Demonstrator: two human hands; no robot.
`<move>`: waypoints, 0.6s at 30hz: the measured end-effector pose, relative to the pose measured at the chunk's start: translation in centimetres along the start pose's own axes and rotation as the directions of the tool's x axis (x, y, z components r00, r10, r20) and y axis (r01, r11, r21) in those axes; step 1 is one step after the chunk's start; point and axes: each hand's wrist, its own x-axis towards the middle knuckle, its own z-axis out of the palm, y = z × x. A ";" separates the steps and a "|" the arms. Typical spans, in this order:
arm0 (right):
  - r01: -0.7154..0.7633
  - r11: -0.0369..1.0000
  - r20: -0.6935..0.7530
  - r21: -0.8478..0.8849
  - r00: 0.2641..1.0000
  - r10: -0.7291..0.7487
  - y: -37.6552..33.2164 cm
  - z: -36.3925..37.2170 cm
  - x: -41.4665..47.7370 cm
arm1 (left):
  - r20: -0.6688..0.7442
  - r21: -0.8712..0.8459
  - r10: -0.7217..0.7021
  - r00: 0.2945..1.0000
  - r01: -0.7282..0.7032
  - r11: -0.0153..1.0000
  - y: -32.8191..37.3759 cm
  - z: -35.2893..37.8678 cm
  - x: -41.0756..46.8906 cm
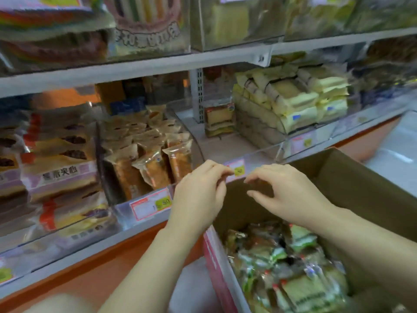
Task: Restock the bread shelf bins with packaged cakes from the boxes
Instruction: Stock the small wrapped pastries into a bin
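Box w/ green-wrapped cakes (blurry).

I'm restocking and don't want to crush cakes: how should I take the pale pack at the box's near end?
Probably from above, across its two long edges. The pack lies flat-side up atop the pile, its broad face bare, and the box wall and neighbours block a sideways reach.

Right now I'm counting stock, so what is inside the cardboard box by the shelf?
Wrapped cakes in clear and green packets are piled in the cardboard box, with its far inner wall bare. Whatever lies beneath the top packets is covered.
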 end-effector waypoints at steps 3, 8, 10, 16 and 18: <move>-0.116 0.993 0.149 0.011 0.982 0.113 4.1 0.2 -3.5 | 0.230 0.052 0.061 0.971 -0.075 0.996 2.7 3.1 0.9; -0.213 0.977 0.454 -0.006 0.870 0.193 9.6 0.6 -7.4 | 0.586 0.144 0.107 0.803 -0.234 0.962 5.7 7.8 2.7; -0.231 0.973 0.564 -0.018 0.801 0.201 11.2 0.6 -8.2 | 0.722 0.153 0.091 0.686 -0.287 0.945 5.9 9.8 3.2; -0.288 0.957 0.693 -0.035 0.683 0.231 14.0 1.3 -10.6 | 0.985 0.093 -0.002 0.173 -0.520 0.849 6.1 15.9 2.0; -0.301 0.953 0.718 -0.034 0.656 0.233 14.3 1.2 -11.0 | 0.999 0.047 -0.043 0.021 -0.583 0.811 6.6 17.6 0.9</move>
